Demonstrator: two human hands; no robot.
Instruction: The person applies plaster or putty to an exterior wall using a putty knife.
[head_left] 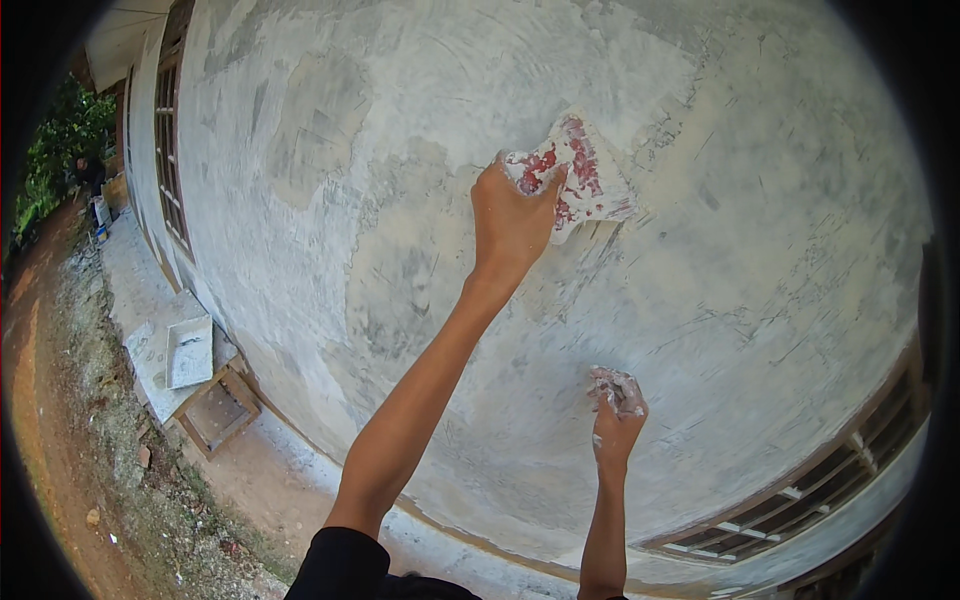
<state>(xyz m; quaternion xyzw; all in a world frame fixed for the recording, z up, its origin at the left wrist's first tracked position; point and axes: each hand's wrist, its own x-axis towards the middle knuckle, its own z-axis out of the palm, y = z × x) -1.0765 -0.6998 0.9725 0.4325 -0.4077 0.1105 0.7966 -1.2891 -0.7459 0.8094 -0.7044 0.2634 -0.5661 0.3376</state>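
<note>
My left hand (515, 215) is raised against the wall, with the fingers closed round a red putty spreader (585, 175) thickly smeared with white filler. The spreader's wide blade lies against the grey wall (480, 360), which carries uneven pale patches of filler. Lower and to the right, my right hand (619, 400) is close to the wall with its fingers curled in. White filler coats those fingers, and what they hold, if anything, cannot be made out.
At the lower left, a white tray (190, 352) rests on a smeared board beside a wooden frame (217, 410). Barred windows (168, 140) and a second grille (800, 490) flank the wall. A person (90, 172) is far off at left, near a dirt path (60, 420).
</note>
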